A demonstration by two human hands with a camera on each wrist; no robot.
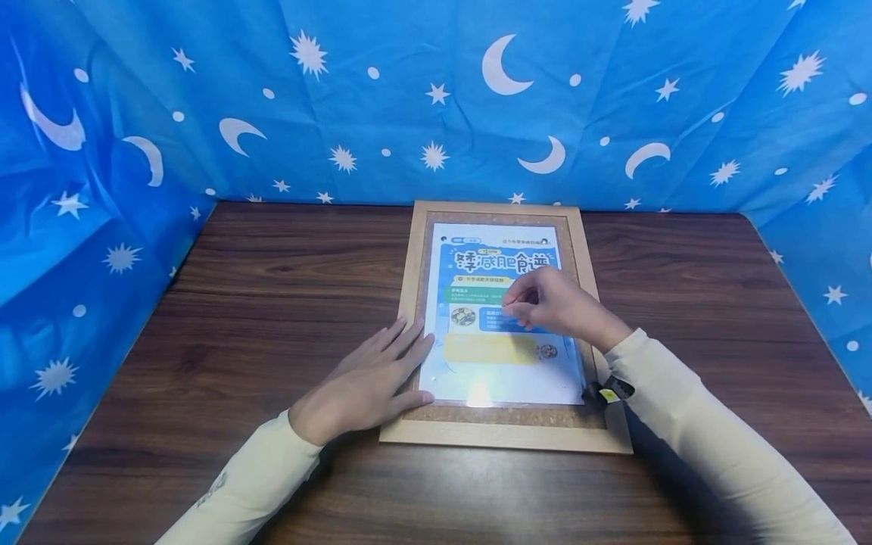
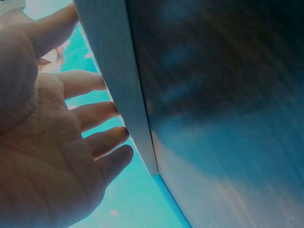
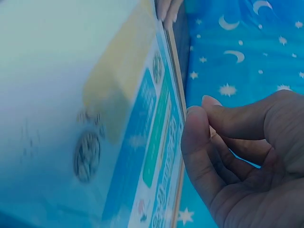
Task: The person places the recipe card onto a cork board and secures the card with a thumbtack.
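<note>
A printed sheet (image 1: 504, 386) with a blue, green and yellow layout lies on a wood-framed cork board (image 1: 504, 434). A dark round pin (image 1: 443, 238) sits near its top left corner, and another dark pin (image 1: 544, 241) near the top right. My left hand (image 1: 368, 378) rests spread across the board's left edge, fingers extended over the frame. Above the sheet's right half, my right hand (image 1: 562, 303) has thumb and index fingertips pressed together, other fingers curled. In the right wrist view those fingertips (image 3: 195, 114) meet; I cannot tell whether something tiny is between them.
The board lies on a dark wood-grain table (image 1: 272, 272), its top side close to the table's far edge. A blue cloth (image 1: 409, 98) with white moons and stars hangs behind and along both sides. A dark wristband (image 1: 616, 387) is on my right wrist.
</note>
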